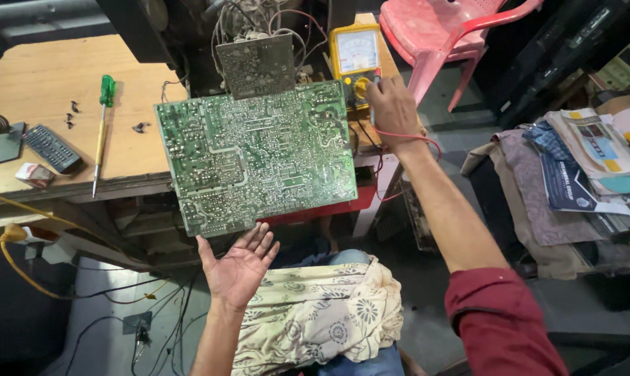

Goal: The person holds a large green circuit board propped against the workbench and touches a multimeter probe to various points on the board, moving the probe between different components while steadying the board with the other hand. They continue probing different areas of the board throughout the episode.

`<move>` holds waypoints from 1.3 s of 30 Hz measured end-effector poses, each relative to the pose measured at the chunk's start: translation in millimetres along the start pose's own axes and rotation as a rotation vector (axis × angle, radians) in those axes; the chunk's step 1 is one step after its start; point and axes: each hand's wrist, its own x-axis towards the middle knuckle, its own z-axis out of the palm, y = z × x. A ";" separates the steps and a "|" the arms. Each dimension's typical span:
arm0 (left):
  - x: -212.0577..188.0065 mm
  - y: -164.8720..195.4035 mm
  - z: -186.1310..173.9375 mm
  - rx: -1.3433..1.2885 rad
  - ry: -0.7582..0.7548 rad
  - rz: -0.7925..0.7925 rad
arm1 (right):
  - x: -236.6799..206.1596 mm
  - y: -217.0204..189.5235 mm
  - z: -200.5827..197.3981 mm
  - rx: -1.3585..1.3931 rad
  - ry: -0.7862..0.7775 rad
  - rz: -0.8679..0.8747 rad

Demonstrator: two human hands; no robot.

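Two hands are yours. At far left, a remote and a small red-and-white packet lie on the wooden bench, beside a green-handled screwdriver pointing down the frame. At centre, your left hand is open, palm up, fingertips under the lower edge of the green board. The board's long axis runs left-right, tilted slightly, solder side facing you. Your right hand rests on the yellow meter; its grip is hidden. Red leads loop around your wrist. At right, magazines are partly cut off.
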 end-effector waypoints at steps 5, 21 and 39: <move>-0.3 0.7 1.9 -0.003 0.022 -0.001 | 5.0 7.1 10.6 -0.128 -0.068 -0.094; -0.2 -0.8 3.0 0.002 0.041 0.015 | 8.0 27.6 26.4 -0.130 -0.236 -0.198; -0.3 -0.3 5.9 0.014 0.069 0.015 | -16.4 -29.9 -18.4 0.660 0.342 0.392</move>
